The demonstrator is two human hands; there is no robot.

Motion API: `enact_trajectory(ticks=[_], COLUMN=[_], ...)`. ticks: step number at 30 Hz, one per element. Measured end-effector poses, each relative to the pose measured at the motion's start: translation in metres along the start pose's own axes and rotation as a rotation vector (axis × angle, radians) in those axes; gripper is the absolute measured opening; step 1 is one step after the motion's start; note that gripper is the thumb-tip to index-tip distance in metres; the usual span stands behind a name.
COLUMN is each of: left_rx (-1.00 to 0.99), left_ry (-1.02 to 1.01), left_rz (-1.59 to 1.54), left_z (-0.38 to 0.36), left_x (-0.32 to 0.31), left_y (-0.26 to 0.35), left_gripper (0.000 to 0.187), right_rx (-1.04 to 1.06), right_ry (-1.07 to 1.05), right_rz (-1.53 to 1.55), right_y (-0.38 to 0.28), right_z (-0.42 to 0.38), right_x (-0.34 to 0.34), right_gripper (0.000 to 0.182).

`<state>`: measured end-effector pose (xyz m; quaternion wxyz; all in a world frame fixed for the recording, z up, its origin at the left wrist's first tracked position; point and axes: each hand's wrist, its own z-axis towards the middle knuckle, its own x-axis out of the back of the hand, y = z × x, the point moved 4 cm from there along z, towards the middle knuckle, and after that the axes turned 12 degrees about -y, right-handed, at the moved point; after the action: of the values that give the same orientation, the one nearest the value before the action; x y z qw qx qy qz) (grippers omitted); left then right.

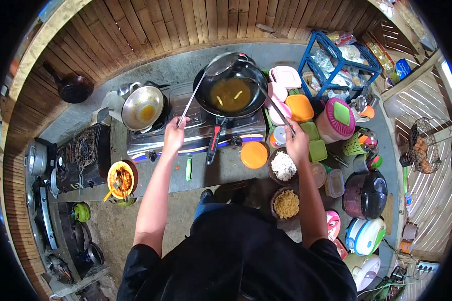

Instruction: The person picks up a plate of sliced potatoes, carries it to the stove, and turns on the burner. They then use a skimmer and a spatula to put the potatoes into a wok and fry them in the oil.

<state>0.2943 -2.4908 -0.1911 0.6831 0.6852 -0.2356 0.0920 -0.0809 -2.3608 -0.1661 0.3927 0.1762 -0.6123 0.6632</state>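
Observation:
My left hand [174, 133] is closed around the long handle of a round mesh strainer [222, 64], whose bowl is over the far rim of the black wok [201, 95]. My right hand [297, 143] grips a long dark-handled utensil [277, 107] that reaches into the wok's right side; its working end cannot be made out. Two pale yellow strips [237, 94] lie in the brownish oil in the wok. The wok rests on a gas stove [186, 145], its red-and-black handle toward me.
A metal pan [130, 110] with some oil stands left of the wok. An orange bowl [112, 173] holds sauce and utensils. Near my right arm are a bowl of white shreds [283, 166] and a bowl of yellow strips [286, 203]. A green-handled knife [188, 169] lies by the stove.

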Motion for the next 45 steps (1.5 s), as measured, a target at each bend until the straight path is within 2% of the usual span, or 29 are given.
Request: enact_trajectory(ticks=[5, 9, 12, 16, 22, 30, 32, 40, 44, 45], left_rx=[0.150, 0.070, 0.112, 0.119, 0.108, 0.125, 0.154, 0.287, 0.262, 0.246], left_ry=[-0.071, 0.014, 0.049, 0.084, 0.069, 0.062, 0.004, -0.089, -0.088, -0.081], left_rz=[-0.034, 0.060, 0.145, 0.235, 0.298, 0.386, 0.441, 0.490, 0.488, 0.498], left_z=[0.003, 0.004, 0.009, 0.007, 0.007, 0.022, 0.029, 0.041, 0.041, 0.040], left_x=[-0.005, -0.020, -0.027, -0.031, -0.033, -0.038, -0.041, -0.049, -0.049, -0.048], left_y=[-0.008, -0.032, -0.052, -0.056, -0.053, -0.035, -0.032, -0.045, -0.055, -0.052], left_gripper=[0.036, 0.041, 0.049, 0.048, 0.049, 0.045, 0.044, 0.043, 0.047, 0.050], right_rx=[-0.008, 0.002, -0.017, 0.004, 0.138, 0.046, 0.014, -0.051, -0.108, -0.053], right_ry=[0.017, 0.039, 0.027, 0.009, 0.030, -0.055, -0.092, -0.122, -0.143, -0.066], right_rz=[-0.008, 0.030, -0.005, 0.019, -0.127, -0.269, -0.317, -0.225, -0.190, -0.179], right_y=[0.005, 0.012, 0.008, 0.012, 0.005, -0.003, -0.005, 0.011, 0.016, 0.011], right_z=[-0.005, -0.006, -0.007, -0.005, 0.004, 0.021, 0.024, 0.031, 0.029, 0.028], right_x=[-0.008, -0.018, -0.020, -0.034, -0.052, -0.067, -0.070, -0.083, -0.083, -0.080], right_gripper=[0.030, 0.030, 0.030, 0.032, 0.033, 0.038, 0.039, 0.045, 0.051, 0.049])
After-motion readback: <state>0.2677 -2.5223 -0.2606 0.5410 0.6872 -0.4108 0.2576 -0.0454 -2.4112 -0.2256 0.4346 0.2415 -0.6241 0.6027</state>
